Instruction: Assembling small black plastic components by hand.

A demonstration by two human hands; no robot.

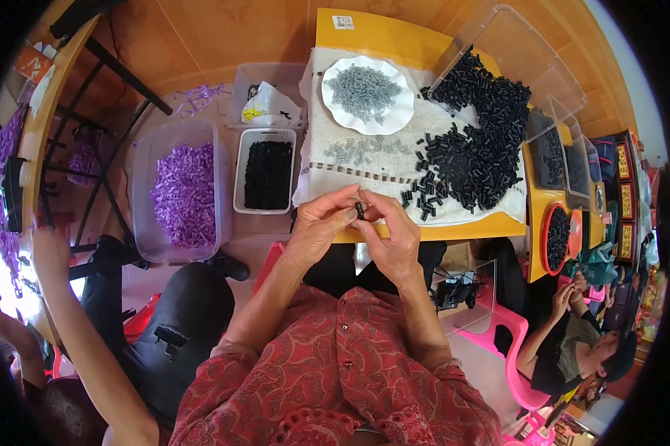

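Just off the table's near edge, my two hands meet around a small black cylinder [361, 211]. My left hand [319, 227] is closed, its thumb and fingertips pressed to the cylinder's left side. My right hand [394, 241] pinches the same piece from the right. Whether a second small part sits between the fingertips is too small to tell. Beyond them, a big heap of similar black cylinders [472, 160] spreads over a white cloth [322, 175]. A white scalloped plate [403, 117] holds many small grey translucent pieces [363, 89], and more of these lie loose on the cloth.
A clear bin [491, 30] lies tipped behind the heap. Left of the table stand a white basket [238, 171] of black pieces and a clear tub [142, 178] of purple pieces. A co-worker's arm [90, 349] reaches in at left; another person [573, 342] sits at right.
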